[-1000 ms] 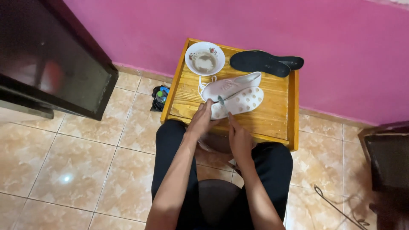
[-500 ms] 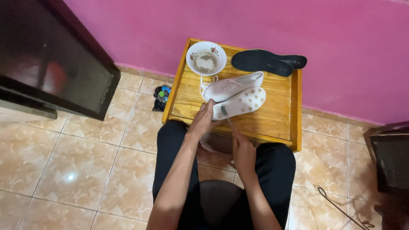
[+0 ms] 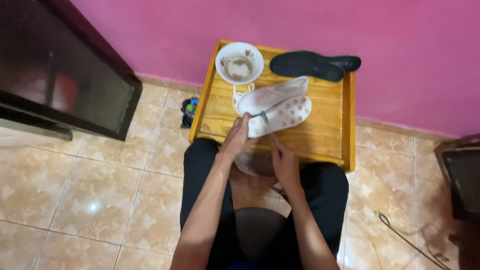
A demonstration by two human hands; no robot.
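Observation:
A white shoe [image 3: 277, 102] lies on its side on a wooden tray table [image 3: 330, 132], its studded sole facing me. My left hand [image 3: 240, 137] grips the shoe's heel end. My right hand [image 3: 284, 162] holds a thin brush [image 3: 266, 125] whose green-collared head touches the sole near the heel. Loose white laces [image 3: 238, 96] trail from the shoe toward a white bowl [image 3: 239, 62] of murky water at the table's far left.
Two black insoles [image 3: 312, 64] lie at the table's far right, against the pink wall. A dark cabinet [image 3: 60, 75] stands at the left, a small bottle [image 3: 189, 109] sits on the tiled floor beside the table, and a cable [image 3: 400, 235] lies at the right.
My right hand has drawn back a little toward me with the brush. The left hand stays on the shoe's heel, and the shoe has hardly moved.

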